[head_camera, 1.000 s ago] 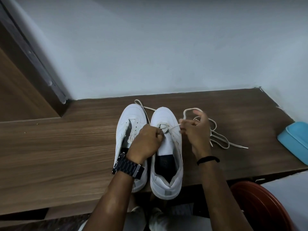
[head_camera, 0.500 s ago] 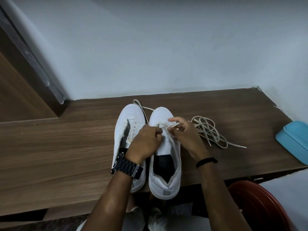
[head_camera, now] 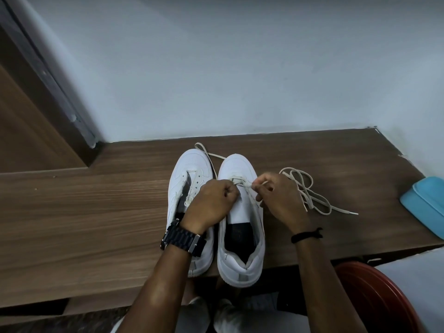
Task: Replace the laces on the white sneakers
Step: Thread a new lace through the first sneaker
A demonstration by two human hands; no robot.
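Note:
Two white sneakers stand side by side on a wooden desk [head_camera: 96, 212], toes pointing at the wall. The left sneaker [head_camera: 189, 169] has empty eyelets and an open tongue. My left hand [head_camera: 211, 203], with a black watch on the wrist, is closed over the lower eyelets of the right sneaker [head_camera: 240, 258]. My right hand [head_camera: 278, 198] pinches a cream lace [head_camera: 310, 193] at the right sneaker's eyelets. The rest of that lace lies in loose loops on the desk to the right. Another lace end [head_camera: 204, 151] trails behind the two toes.
A light blue box [head_camera: 425, 207] sits at the desk's right edge. A dark red round stool [head_camera: 374, 301] is below the desk at the lower right. A white wall runs along the desk's far side, and a wooden door frame [head_camera: 48, 97] rises at the left.
My right hand, earlier raised to the right pulling the lace out, has come back down to the right sneaker's eyelets. The loose lace has dropped into loops on the desk.

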